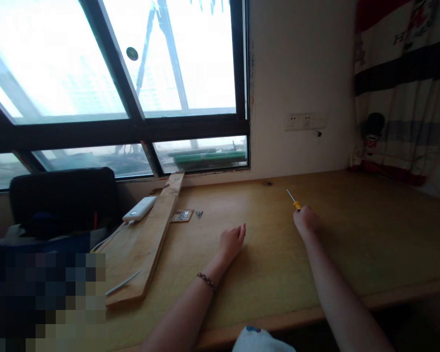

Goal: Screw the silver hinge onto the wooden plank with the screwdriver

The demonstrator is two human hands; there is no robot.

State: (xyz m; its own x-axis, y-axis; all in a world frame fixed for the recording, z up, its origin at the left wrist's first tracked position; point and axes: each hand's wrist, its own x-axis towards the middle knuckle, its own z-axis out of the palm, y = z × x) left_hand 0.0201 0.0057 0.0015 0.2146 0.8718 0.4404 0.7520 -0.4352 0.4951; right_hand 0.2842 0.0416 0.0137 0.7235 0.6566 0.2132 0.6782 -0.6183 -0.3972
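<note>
My right hand (305, 221) is closed around the yellow-and-black handle of a screwdriver (297, 204). Its thin metal shaft points up and left, toward the back of the wooden table. My left hand (231, 241) lies on the tabletop with its fingers curled; whatever it may hold is hidden. Ahead and to the left of that hand is a small pile of screws (199, 214). Beside the screws, a flat piece with metal parts (183, 215) lies next to a long wooden board (157, 234); its kind is too small to make out.
A white box-shaped device (140, 209) with a cable lies left of the board. A thin white rod or cable end (124, 282) crosses the board's near end. A dark chair (64, 198) stands at the left. Wall sockets (300, 121) and a curtain (403, 88) are behind the table (260, 278).
</note>
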